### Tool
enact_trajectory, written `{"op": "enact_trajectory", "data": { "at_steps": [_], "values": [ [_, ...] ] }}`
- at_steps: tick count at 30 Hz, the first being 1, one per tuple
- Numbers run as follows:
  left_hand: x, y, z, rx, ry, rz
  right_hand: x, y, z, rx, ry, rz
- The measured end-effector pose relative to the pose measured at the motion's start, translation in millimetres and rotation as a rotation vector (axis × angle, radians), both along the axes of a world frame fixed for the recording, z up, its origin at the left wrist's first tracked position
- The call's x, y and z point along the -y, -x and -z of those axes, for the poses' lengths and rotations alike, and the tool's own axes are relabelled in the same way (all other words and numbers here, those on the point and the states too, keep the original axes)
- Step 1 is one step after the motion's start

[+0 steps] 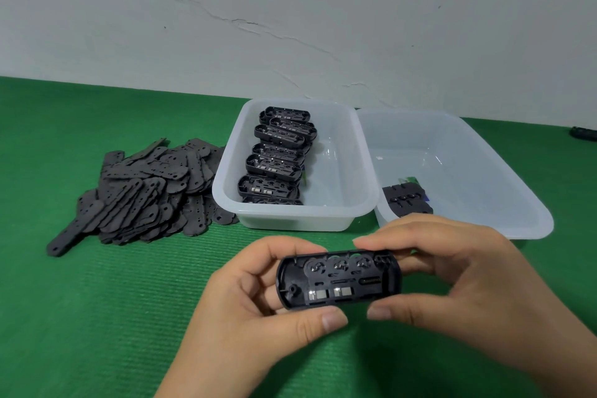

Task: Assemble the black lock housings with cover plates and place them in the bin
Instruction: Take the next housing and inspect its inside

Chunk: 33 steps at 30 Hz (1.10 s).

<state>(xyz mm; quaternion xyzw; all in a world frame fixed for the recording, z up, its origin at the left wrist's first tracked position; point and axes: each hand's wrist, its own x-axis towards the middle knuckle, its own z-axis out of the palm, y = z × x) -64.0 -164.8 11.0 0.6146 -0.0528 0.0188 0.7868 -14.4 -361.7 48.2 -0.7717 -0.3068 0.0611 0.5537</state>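
Both hands held one open housing [339,281] above the green mat [97,317], cavity facing the person, presumably for checking before a cover went on. The left hand [258,297] pinched its left end; the right hand [452,275] pinched its right end, thumbs below. Covers [145,191] lay piled left of the bin [290,216].

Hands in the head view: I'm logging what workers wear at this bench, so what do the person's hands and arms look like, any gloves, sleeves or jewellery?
Both are bare. The left hand and right hand show no gloves, rings or watch. Fingernails are short and unpainted. The forearms entering from the bottom edge carry no visible sleeve as far as the frame shows.
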Motion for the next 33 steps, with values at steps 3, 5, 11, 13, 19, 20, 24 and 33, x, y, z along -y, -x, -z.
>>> {"op": "enact_trajectory", "data": {
  "at_steps": [3,5,11,13,19,20,24,33],
  "values": [
    [0,1,0,0.0,0.006,-0.006,0,0,-1,0.003,0.003,0.0],
    [0,1,1,-0.002,0.016,-0.006,0,1,-1,0.003,0.002,0.0],
    [0,1,1,0.003,0.033,0.006,0,1,-1,0.01,0.015,0.007],
    [0,1,2,0.008,0.031,0.011,1,1,-1,0.005,0.009,0.003],
    [-16,-15,-6,0.106,-0.165,0.146,-2,-2,2,0.0,0.008,0.035],
    [-20,-19,-10,0.13,-0.243,0.173,-3,-3,1,0.002,0.011,0.039],
    [-27,-31,-22,0.211,-0.446,0.21,-3,-6,-3,0.02,-0.02,0.021],
    [-27,-33,-24,0.253,-0.48,0.158,0,-7,-8,0.151,-0.004,0.021]
  ]
}}
